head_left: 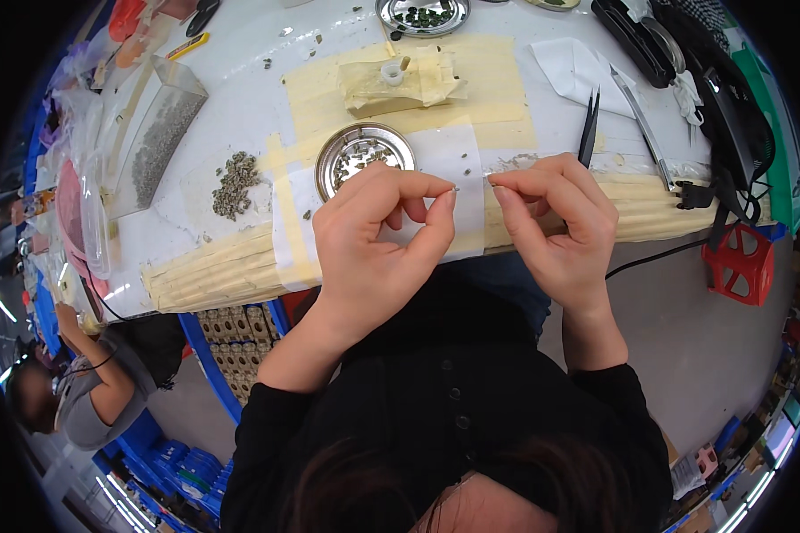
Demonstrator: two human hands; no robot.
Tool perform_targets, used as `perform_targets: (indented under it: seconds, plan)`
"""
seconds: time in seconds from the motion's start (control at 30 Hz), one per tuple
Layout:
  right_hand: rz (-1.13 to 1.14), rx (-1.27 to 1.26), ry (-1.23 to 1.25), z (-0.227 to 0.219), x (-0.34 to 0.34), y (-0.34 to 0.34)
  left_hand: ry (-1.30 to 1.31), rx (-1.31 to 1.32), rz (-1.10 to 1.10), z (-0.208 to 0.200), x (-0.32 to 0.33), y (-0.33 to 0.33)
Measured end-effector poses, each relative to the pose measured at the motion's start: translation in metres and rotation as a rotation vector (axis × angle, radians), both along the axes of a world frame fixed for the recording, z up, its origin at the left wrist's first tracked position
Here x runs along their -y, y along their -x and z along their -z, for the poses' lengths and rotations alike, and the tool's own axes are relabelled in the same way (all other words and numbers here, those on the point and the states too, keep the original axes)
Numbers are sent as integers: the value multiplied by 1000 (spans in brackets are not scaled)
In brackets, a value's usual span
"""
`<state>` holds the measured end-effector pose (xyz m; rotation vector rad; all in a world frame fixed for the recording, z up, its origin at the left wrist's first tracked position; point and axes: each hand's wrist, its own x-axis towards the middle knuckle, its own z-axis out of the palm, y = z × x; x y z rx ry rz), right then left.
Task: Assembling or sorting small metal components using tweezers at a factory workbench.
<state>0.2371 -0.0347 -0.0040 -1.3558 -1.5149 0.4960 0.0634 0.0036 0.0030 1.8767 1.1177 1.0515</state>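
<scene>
Above the table's near edge, my left hand (378, 235) pinches a tiny metallic piece (454, 188) between thumb and index finger. Across a small gap, my right hand (560, 222) is closed in the same kind of pinch, on a speck (491, 181) too small to name. Below them lies a white paper sheet (462, 158) with a few loose bits. Partly hidden behind my left hand, a round metal dish (321, 165) holds many small metallic parts. A loose pile of similar parts (236, 185) lies to its left.
Beyond the dish stands a tape-covered block (369, 93) with a small white cup (393, 72). Black tweezers (588, 129) and a long metal tool (642, 124) lie right. A clear bin (156, 133) is at left; a second dish (380, 19) is far. Someone in grey (107, 391) sits left.
</scene>
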Motion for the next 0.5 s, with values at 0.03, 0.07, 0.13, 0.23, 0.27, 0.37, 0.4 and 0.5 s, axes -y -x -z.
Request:
perform_targets:
  seconds: [0.03, 0.07, 0.13, 0.23, 0.27, 0.37, 0.4, 0.5]
  plan:
    - [2, 11, -18, 1, 0, 0, 38, 42, 1, 0, 0, 0]
    - [2, 24, -38, 1, -1, 0, 110, 68, -8, -1, 0, 0]
    - [15, 104, -85, 2, -2, -1, 254, 121, -27, -4, 2, 1]
    - [50, 287, -153, 3, -6, -5, 498, 329, 2, -14, 2, 1]
    - [62, 332, -169, 4, -8, -7, 510, 360, 13, -15, 2, 1]
    - [85, 413, -176, 5, -11, -10, 537, 422, 41, -16, 0, 2]
    - [91, 431, -173, 6, -12, -11, 539, 424, 46, -15, 0, 2]
    - [91, 459, -157, 8, -15, -12, 534, 431, 44, -15, 1, 2]
